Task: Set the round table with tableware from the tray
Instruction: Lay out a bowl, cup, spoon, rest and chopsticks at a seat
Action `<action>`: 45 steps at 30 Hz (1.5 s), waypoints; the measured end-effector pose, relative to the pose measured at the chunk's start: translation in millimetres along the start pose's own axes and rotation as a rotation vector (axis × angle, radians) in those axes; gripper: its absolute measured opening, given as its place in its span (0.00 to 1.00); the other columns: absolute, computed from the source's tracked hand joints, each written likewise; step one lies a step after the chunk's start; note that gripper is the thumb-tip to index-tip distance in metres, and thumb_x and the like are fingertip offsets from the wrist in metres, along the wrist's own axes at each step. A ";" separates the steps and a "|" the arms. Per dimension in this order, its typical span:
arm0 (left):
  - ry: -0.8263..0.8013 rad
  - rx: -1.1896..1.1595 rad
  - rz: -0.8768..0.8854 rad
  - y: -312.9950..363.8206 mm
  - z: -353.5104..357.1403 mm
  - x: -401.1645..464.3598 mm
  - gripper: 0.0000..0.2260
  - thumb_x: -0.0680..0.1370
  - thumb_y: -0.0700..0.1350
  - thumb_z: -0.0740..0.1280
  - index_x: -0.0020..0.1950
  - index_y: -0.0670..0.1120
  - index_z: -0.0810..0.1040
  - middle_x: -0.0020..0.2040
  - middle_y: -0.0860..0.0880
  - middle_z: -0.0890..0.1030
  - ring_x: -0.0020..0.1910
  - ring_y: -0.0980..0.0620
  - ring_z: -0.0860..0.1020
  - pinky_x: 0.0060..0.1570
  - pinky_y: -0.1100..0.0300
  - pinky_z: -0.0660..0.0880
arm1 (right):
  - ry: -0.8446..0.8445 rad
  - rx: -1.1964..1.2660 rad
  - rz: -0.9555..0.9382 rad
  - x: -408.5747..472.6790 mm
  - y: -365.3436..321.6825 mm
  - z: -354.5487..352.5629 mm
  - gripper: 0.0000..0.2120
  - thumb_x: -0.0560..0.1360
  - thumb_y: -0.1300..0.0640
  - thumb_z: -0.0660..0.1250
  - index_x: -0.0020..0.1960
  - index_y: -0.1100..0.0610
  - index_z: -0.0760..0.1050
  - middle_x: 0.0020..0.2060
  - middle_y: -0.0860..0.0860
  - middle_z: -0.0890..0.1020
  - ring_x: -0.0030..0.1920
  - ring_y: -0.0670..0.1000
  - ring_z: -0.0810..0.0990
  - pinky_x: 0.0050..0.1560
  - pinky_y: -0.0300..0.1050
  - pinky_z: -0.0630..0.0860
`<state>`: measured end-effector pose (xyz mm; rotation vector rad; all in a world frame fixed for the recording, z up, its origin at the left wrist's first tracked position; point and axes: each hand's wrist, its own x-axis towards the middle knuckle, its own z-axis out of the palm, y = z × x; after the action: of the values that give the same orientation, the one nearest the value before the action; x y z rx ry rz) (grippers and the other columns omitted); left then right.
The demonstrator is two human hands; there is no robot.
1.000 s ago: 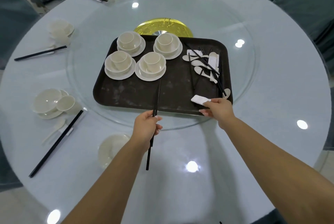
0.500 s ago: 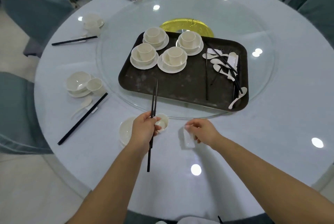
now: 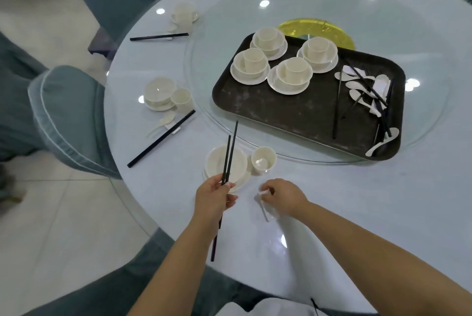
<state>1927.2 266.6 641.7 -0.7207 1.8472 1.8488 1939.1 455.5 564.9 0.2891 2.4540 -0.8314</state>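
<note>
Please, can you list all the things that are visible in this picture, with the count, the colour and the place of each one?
Round table with glass top: one, pale blue, fills the view.
Rectangular plastic tray: one, dark brown, on the glass turntable.
Stacked bowl-and-cup sets: four, cream, on the tray's far-left part.
Ceramic spoons: several, white, on the tray's right side among loose black chopsticks.
Finished place settings: three, cream with black chopsticks, along the left edge.
Bowl on plate and cup: one each, cream, near edge.
Chairs: several, grey-blue, around.
Left hand: holds pair of black chopsticks.
Right hand: pinches a small white chopstick rest.
</note>
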 end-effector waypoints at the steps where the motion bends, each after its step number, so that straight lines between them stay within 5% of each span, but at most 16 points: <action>1: 0.007 -0.010 0.000 -1.4 -2.3 -0.2 0.12 0.79 0.34 0.64 0.62 0.40 0.77 0.44 0.45 0.81 0.30 0.53 0.78 0.37 0.61 0.79 | -0.010 -0.051 -0.023 -2.8 0.1 1.9 0.19 0.74 0.42 0.67 0.63 0.46 0.75 0.54 0.46 0.78 0.55 0.49 0.77 0.51 0.41 0.70; 6: 0.007 -0.046 0.004 -3.8 -8.1 -0.7 0.12 0.79 0.34 0.65 0.62 0.40 0.77 0.42 0.47 0.80 0.32 0.52 0.77 0.38 0.60 0.80 | 0.057 -0.276 -0.064 -24.9 10.3 17.7 0.38 0.67 0.31 0.68 0.69 0.49 0.64 0.61 0.46 0.73 0.62 0.50 0.74 0.53 0.46 0.72; 9: 0.002 -0.060 -0.002 -5.1 -8.5 -0.1 0.12 0.79 0.34 0.65 0.63 0.39 0.77 0.42 0.47 0.79 0.32 0.52 0.77 0.41 0.59 0.81 | 0.105 -0.289 -0.007 -32.3 17.2 28.7 0.31 0.68 0.35 0.69 0.61 0.53 0.65 0.57 0.47 0.75 0.57 0.51 0.75 0.44 0.44 0.69; 13: -0.004 -0.064 0.001 -4.4 -8.7 0.5 0.12 0.79 0.34 0.64 0.63 0.39 0.77 0.44 0.46 0.80 0.32 0.53 0.77 0.41 0.59 0.81 | 0.108 -0.235 0.032 -31.3 22.7 25.7 0.19 0.73 0.44 0.64 0.59 0.52 0.68 0.56 0.48 0.75 0.55 0.52 0.76 0.46 0.44 0.71; 18: -0.008 -0.068 0.005 -3.0 -9.8 1.9 0.12 0.79 0.35 0.64 0.62 0.41 0.78 0.46 0.45 0.81 0.32 0.53 0.77 0.39 0.59 0.80 | 0.160 -0.199 0.036 -20.4 20.5 11.8 0.18 0.77 0.52 0.63 0.66 0.52 0.69 0.57 0.52 0.75 0.56 0.55 0.76 0.46 0.44 0.69; 31: -0.105 -0.104 0.013 -1.8 -9.3 1.3 0.12 0.78 0.33 0.65 0.61 0.41 0.77 0.47 0.44 0.82 0.33 0.54 0.81 0.42 0.58 0.82 | 0.145 -0.124 0.079 -11.0 22.8 -5.6 0.16 0.77 0.54 0.65 0.64 0.53 0.71 0.55 0.53 0.75 0.54 0.56 0.76 0.49 0.45 0.70; 36: -0.121 -0.111 0.007 -3.6 -3.2 0.7 0.11 0.78 0.33 0.65 0.59 0.42 0.78 0.45 0.45 0.82 0.34 0.52 0.82 0.43 0.57 0.82 | 0.129 -0.150 0.127 -23.4 26.6 -4.6 0.13 0.73 0.47 0.67 0.50 0.50 0.66 0.45 0.48 0.75 0.45 0.52 0.75 0.41 0.43 0.67; 41: -0.106 -0.112 -0.009 -8.5 -1.7 1.0 0.10 0.78 0.33 0.65 0.55 0.45 0.78 0.43 0.46 0.83 0.33 0.52 0.82 0.39 0.59 0.81 | -0.024 -0.190 0.253 -35.5 28.0 5.7 0.24 0.70 0.29 0.59 0.35 0.50 0.66 0.32 0.45 0.74 0.34 0.48 0.73 0.33 0.43 0.66; 45: -0.095 -0.120 -0.018 -11.0 -1.8 0.7 0.10 0.78 0.32 0.65 0.52 0.46 0.79 0.39 0.49 0.83 0.33 0.52 0.82 0.39 0.59 0.81 | -0.150 0.068 0.260 -32.6 9.6 17.2 0.31 0.74 0.29 0.56 0.30 0.55 0.71 0.28 0.50 0.79 0.31 0.50 0.78 0.39 0.43 0.74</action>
<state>1933.7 265.0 632.8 -0.6754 1.6774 1.9608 1976.9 451.5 566.4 0.5378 2.1940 -0.7931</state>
